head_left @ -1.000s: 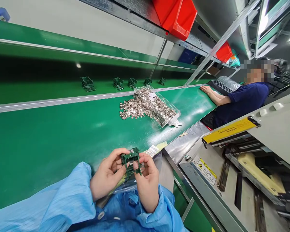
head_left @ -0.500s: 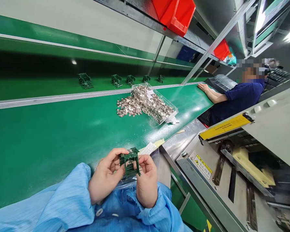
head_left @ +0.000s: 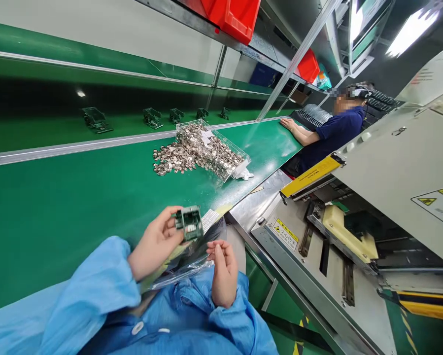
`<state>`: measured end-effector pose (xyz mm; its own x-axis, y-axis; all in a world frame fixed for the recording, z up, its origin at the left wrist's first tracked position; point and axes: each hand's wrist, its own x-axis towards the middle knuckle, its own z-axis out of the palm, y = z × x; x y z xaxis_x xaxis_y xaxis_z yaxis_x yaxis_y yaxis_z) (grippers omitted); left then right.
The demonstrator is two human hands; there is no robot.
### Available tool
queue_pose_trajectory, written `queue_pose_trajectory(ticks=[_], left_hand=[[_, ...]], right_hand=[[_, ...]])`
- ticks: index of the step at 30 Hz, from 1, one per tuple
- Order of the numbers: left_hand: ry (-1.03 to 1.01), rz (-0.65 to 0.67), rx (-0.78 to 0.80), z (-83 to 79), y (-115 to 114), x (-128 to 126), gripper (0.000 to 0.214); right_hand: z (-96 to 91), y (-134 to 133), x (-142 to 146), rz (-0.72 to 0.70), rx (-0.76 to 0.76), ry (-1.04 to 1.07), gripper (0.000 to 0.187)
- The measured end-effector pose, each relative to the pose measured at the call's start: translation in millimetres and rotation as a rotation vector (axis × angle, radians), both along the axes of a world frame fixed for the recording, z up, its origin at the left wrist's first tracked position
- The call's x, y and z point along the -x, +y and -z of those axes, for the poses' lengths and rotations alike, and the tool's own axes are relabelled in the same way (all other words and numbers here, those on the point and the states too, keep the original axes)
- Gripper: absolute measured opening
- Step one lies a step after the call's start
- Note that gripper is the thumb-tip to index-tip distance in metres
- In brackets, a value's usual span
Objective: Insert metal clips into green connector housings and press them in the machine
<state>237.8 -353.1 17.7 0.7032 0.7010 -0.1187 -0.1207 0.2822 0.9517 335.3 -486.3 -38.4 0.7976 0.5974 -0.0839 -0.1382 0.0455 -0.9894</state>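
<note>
My left hand (head_left: 155, 242) grips a small dark green plastic frame part (head_left: 187, 223) just above the near edge of the green belt (head_left: 77, 197). My right hand (head_left: 223, 270) hangs a little below and to the right of the part, apart from it, its fingers curled in with nothing visible in them. A clear plastic bag (head_left: 191, 256) lies across my lap beneath both hands. Both arms wear light blue sleeves.
A clear tray (head_left: 224, 153) spills a heap of small metal pieces (head_left: 173, 160) onto the belt. Several green frame parts (head_left: 95, 120) stand on the far lane. A grey machine (head_left: 354, 217) with yellow labels is at right. A co-worker in dark blue (head_left: 332, 133) sits farther down.
My right hand has let go of the green part and dropped lower; my left hand alone now holds it, turned and lifted slightly. My view has swung right.
</note>
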Motion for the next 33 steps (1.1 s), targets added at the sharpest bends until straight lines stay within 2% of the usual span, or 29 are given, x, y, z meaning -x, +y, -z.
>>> queue_pose_trajectory(ticks=[3, 7, 10, 13, 19, 24, 28, 30, 33], left_hand=[[-0.061, -0.005, 0.001, -0.6, 10, -32, 0.045], [-0.121, 0.065, -0.024, 5.1, 7, -73, 0.043], [-0.112, 0.087, -0.011, 13.2, 4, -88, 0.042], [-0.103, 0.092, -0.014, 20.4, 3, -89, 0.041], [-0.076, 0.135, -0.150, 29.6, 5, -88, 0.034], [-0.092, 0.133, -0.143, 31.4, 9, -91, 0.035], [-0.113, 0.113, -0.093, 27.5, 11, -92, 0.038], [-0.129, 0.091, -0.083, 24.7, 11, -89, 0.040], [-0.129, 0.039, -0.074, 21.4, 9, -76, 0.042]], right_hand=[[14.2, 9, -16, -0.070, 0.134, -0.060, 0.048], [20.4, 34, -18, -0.152, 0.121, -0.100, 0.053], [24.2, 44, -13, -0.146, 0.111, -0.111, 0.054], [31.3, 45, -10, -0.112, 0.116, -0.151, 0.053], [43.6, 39, -5, -0.087, 0.160, -0.310, 0.050], [54.7, 30, -17, -0.214, 0.249, -0.376, 0.048], [61.9, 25, -34, -0.335, 0.351, -0.375, 0.039], [55.6, 21, -42, -0.331, 0.385, -0.377, 0.035], [27.3, 13, -48, -0.302, 0.386, -0.369, 0.026]])
